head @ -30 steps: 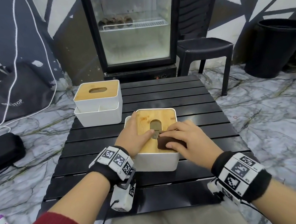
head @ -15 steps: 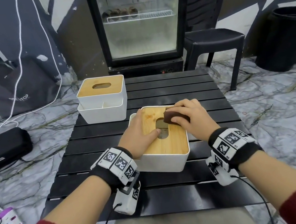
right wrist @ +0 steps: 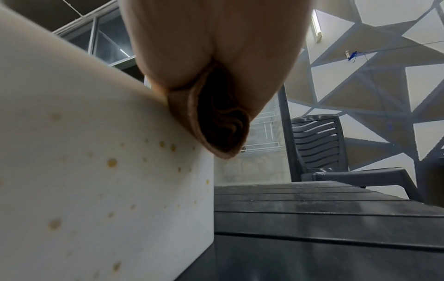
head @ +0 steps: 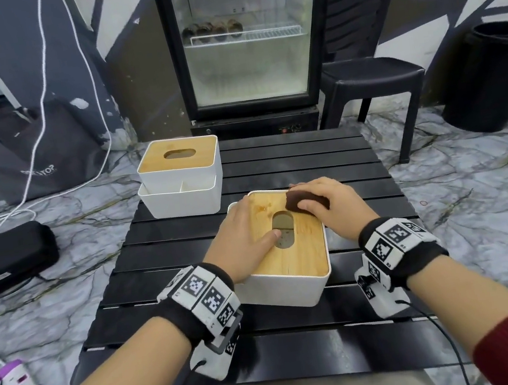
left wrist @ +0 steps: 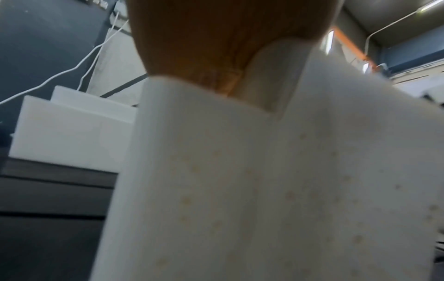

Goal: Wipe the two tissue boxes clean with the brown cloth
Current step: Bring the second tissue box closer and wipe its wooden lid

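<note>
Centre of the head view: the near tissue box (head: pixel 291 252) on the black slatted table (head: pixel 168 248), its white side wall speckled with yellowish spots. The left hand (head: pixel 239 237) lies flat on the wooden lid — thumb at the oval slot — while the right hand (head: pixel 331 210) grips the folded brown cloth (head: pixel 305 202) at the lid's far right corner. The second tissue box (head: pixel 181 176) stands apart, toward the upper left.

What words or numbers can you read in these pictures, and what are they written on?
"...TO?": pale letters on the dark paper bag on the floor; the first letters are too blurred to read.
Black-and-white square code patterns on the wristbands of the left hand and right hand: patterns only, no readable words.
White marks on the black case: shapes, not letters.
The tissue boxes show no writing.
</note>
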Action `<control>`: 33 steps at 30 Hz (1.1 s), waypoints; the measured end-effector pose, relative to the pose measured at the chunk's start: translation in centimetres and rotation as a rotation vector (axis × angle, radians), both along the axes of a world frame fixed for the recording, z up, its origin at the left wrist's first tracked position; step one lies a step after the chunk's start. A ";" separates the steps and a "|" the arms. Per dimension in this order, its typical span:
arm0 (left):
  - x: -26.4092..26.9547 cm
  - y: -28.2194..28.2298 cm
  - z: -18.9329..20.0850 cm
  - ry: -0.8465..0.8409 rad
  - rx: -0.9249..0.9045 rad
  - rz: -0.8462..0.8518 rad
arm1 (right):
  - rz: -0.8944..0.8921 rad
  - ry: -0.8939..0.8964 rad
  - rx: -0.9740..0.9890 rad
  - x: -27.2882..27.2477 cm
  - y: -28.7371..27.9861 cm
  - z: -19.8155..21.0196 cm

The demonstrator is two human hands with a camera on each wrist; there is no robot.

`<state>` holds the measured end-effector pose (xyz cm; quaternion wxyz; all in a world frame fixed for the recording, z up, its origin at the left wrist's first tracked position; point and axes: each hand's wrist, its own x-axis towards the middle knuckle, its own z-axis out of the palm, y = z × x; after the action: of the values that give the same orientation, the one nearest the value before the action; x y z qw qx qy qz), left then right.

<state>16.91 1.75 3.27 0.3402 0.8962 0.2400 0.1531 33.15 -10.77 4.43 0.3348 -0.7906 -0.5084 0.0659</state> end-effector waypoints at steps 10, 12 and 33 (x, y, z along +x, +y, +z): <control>-1.5 -2.5 -0.3 0.170 0.065 0.198 | -0.241 -0.154 -0.055 -3.5 -1.6 -0.5; -1.6 -1.2 -0.2 0.157 0.096 0.167 | -0.213 -0.180 -0.090 -4.1 -2.5 0.0; -0.5 2.1 0.3 0.183 -0.127 0.162 | 0.184 -0.160 -0.041 -6.1 -5.5 0.5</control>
<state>16.45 3.89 3.61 0.3595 0.8607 0.3510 0.0821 27.04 -16.31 4.93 0.2695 -0.7502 -0.6023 0.0434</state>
